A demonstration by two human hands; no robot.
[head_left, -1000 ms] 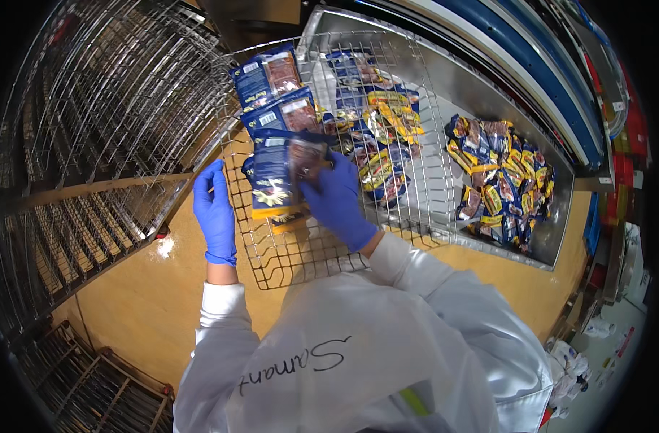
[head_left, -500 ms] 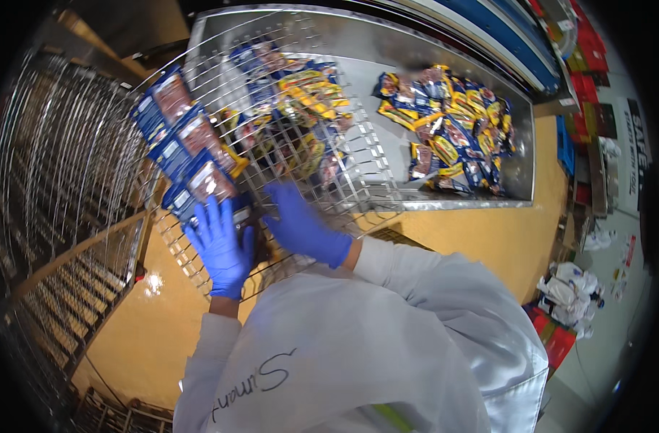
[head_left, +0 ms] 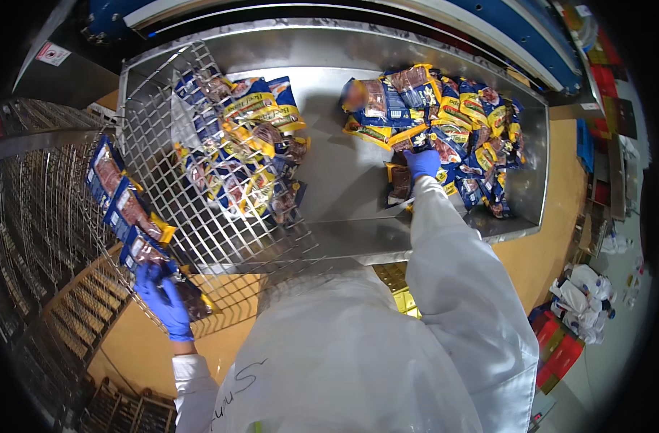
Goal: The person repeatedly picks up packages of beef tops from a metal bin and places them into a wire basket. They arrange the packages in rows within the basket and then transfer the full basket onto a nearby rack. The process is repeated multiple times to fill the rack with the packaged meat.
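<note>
One pkt on rack by L hand, R hand at pile; can't tell either grip.

Past the steel tray's right edge I get an ochre floor, which shows again beyond its near edge. Blue machinery lines my far side; wire racking stands off the left edge. Farther right, I see red crates against a pale wall. Light brightens the tray's bare middle.
</note>
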